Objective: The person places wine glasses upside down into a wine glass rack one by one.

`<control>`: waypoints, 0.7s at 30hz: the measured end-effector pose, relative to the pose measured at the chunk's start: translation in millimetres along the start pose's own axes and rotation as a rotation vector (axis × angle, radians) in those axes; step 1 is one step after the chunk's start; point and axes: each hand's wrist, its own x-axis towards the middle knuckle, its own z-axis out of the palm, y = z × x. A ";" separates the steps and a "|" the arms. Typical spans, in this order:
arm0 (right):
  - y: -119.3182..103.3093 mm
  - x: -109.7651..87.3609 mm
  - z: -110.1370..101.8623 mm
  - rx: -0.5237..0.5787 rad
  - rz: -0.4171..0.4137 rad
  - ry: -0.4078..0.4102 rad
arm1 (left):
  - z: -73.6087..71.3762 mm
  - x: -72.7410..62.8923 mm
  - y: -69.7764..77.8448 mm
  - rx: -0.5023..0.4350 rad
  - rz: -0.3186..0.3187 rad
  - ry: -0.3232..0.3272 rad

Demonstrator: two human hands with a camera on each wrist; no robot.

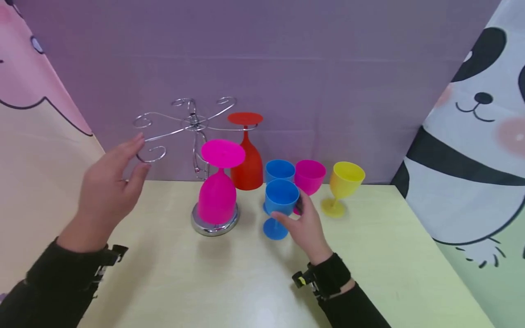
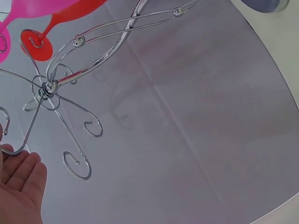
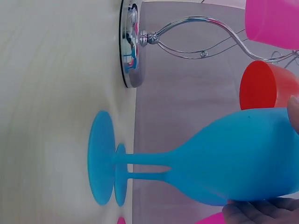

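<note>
A silver wire goblet rack (image 1: 194, 122) with curled arms stands on a round chrome base (image 1: 211, 230). My left hand (image 1: 107, 189) holds one curled arm at its outer end, thumb and fingers on either side of the wire; in the left wrist view the fingertips (image 2: 33, 175) lie at the bend. A pink goblet (image 1: 217, 198) and a red goblet (image 1: 248, 166) hang upside down from other arms. My right hand (image 1: 305, 225) grips the bowl of an upright blue goblet (image 1: 282, 200), whose foot (image 3: 101, 158) is right by the tabletop.
Behind the held goblet stand a second blue goblet (image 1: 280, 169) and an upright pink goblet (image 1: 310, 175). Farther right is a yellow goblet (image 1: 346, 175). A purple-grey backdrop (image 1: 328, 91) rises behind the pale table (image 1: 246, 282), with cartoon-printed panels (image 1: 471, 182) at the sides.
</note>
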 end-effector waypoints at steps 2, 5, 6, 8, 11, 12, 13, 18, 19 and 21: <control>-0.1 2.2 1.4 0.001 0.003 0.002 | 1.0 0.3 -0.6 -0.007 0.007 0.003; -0.6 4.5 3.8 -0.006 0.008 0.000 | 0.5 0.2 -1.2 -0.010 0.007 0.000; -1.0 5.0 4.7 -0.007 0.007 -0.002 | -0.1 -0.2 -1.5 -0.012 0.006 0.001; -1.6 4.9 4.2 -0.012 0.005 -0.002 | -0.2 -0.2 -0.9 -0.008 0.010 0.003; -2.5 3.7 2.6 -0.010 0.002 -0.002 | 0.3 -0.9 -0.5 -0.015 0.020 0.025; -2.7 3.3 1.8 -0.010 0.001 -0.004 | 0.9 -1.2 -0.3 -0.021 0.020 0.035; -3.3 2.7 0.7 -0.008 0.000 -0.008 | 1.5 -1.6 -0.1 -0.024 0.020 0.044; -7.3 -1.2 -5.7 0.000 0.000 -0.017 | 5.5 -3.9 0.2 -0.043 0.022 0.089; -8.7 -2.0 -7.1 0.001 -0.005 -0.019 | 6.0 -4.1 0.1 -0.042 0.022 0.095; -11.9 -3.4 -9.7 0.006 -0.017 -0.024 | 6.7 -4.2 0.3 -0.040 0.020 0.103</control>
